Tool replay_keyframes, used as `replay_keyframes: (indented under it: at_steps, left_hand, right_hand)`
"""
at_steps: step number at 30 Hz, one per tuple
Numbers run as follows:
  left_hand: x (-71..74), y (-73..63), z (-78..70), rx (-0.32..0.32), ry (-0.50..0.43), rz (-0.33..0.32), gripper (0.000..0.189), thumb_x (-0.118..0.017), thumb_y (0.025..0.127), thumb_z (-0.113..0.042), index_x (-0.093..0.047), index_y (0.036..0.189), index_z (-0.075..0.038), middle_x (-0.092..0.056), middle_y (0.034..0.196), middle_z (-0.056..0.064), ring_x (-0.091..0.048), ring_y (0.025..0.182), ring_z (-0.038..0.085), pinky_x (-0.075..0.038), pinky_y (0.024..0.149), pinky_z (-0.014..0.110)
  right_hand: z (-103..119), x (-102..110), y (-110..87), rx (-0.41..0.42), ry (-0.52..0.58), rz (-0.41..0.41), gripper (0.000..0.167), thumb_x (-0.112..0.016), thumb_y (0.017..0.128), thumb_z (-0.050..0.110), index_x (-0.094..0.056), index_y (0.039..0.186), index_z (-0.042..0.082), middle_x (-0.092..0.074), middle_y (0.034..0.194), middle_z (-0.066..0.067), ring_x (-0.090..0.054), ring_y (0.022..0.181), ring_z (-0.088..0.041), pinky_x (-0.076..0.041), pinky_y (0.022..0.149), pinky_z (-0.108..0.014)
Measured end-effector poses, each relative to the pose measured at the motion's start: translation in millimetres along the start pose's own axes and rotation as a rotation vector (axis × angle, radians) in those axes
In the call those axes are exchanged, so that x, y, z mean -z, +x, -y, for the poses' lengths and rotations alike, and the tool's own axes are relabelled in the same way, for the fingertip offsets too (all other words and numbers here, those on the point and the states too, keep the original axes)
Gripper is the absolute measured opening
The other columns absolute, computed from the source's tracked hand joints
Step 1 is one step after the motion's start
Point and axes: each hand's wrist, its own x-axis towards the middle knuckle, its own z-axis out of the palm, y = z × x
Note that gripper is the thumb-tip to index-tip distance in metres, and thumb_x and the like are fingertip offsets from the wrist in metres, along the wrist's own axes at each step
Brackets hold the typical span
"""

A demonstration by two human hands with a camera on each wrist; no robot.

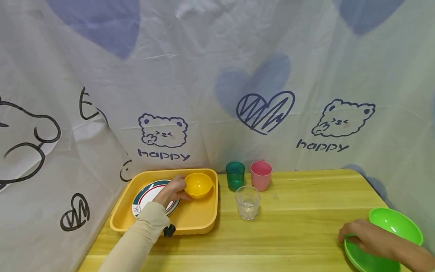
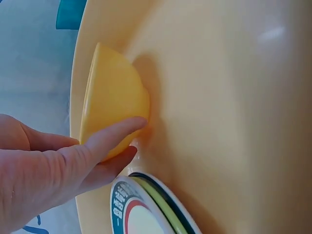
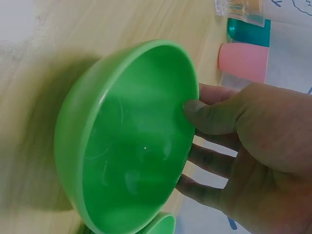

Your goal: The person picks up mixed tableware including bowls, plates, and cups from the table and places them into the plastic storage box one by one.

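Observation:
In the head view my left hand [image 1: 173,191] pinches the left rim of a small yellow bowl [image 1: 198,185] at the back right of a yellow tray [image 1: 192,220]. The left wrist view has the bowl [image 2: 117,95] at the tray's wall, thumb and fingers around its side. Beside it lie stacked plates [image 1: 147,196]; the top one is white with green and red rings. At the far right, my right hand [image 1: 365,237] grips the rim of a green bowl [image 1: 368,260], thumb inside and fingers outside, as the right wrist view shows. Another green bowl [image 1: 397,225] sits just behind.
Between the tray and the green bowls stand a teal cup [image 1: 235,177], a pink cup [image 1: 261,176] and a transparent cup [image 1: 247,204] on the wooden table [image 1: 289,226]. A printed cloth [image 1: 204,83] hangs behind the table. A small black object [image 1: 168,230] is at the tray's front edge.

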Motion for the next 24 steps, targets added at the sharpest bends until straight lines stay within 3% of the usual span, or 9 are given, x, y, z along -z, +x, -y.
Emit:
replay_keyframes:
  at_steps: [7, 13, 20, 24]
  left_hand:
    - [-1.2, -8.9, -0.3, 0.037, -0.019, -0.003, 0.066, -0.024, 0.094, 0.014, -0.005, 0.157, 0.013, -0.024, 0.152, 0.042, -0.035, 0.138, 0.053, -0.034, 0.106, 0.073]
    - [0.5, -17.2, -13.1, 0.033, 0.019, -0.023, 0.064, -0.028, 0.099, 0.009, -0.004, 0.159, 0.010, -0.007, 0.160, 0.039, -0.018, 0.147, 0.055, -0.033, 0.109, 0.071]
    - [3.0, -38.3, -26.9, -0.014, 0.139, -0.055, 0.062, -0.036, 0.103, 0.002, -0.013, 0.160, 0.004, -0.015, 0.160, 0.036, -0.020, 0.148, 0.052, -0.034, 0.112, 0.067]
    - [-0.8, -55.6, -27.9, -0.112, 0.248, -0.090, 0.059, -0.039, 0.105, -0.002, -0.018, 0.159, 0.005, -0.016, 0.161, 0.037, -0.025, 0.146, 0.054, -0.034, 0.113, 0.066]
  right_hand:
    - [3.8, -0.2, -2.4, -0.018, 0.041, -0.001, 0.036, -0.068, 0.083, -0.020, -0.075, 0.094, 0.014, -0.074, 0.093, 0.007, -0.069, 0.082, -0.007, -0.055, 0.058, -0.024]
    - [5.7, 2.5, -5.5, 0.022, -0.005, -0.076, 0.043, -0.069, 0.079, -0.024, -0.073, 0.097, 0.015, -0.072, 0.093, 0.009, -0.068, 0.082, -0.006, -0.053, 0.059, -0.022]
    - [15.5, 15.9, -3.3, -0.256, -0.018, -0.028, 0.026, -0.068, 0.090, -0.008, -0.073, 0.102, 0.015, -0.072, 0.096, 0.010, -0.068, 0.088, -0.005, -0.058, 0.067, -0.027]
    - [22.2, 15.0, -0.3, -0.328, -0.120, -0.112, 0.025, -0.069, 0.090, -0.007, -0.074, 0.105, 0.013, -0.073, 0.098, 0.005, -0.068, 0.089, -0.006, -0.058, 0.068, -0.027]
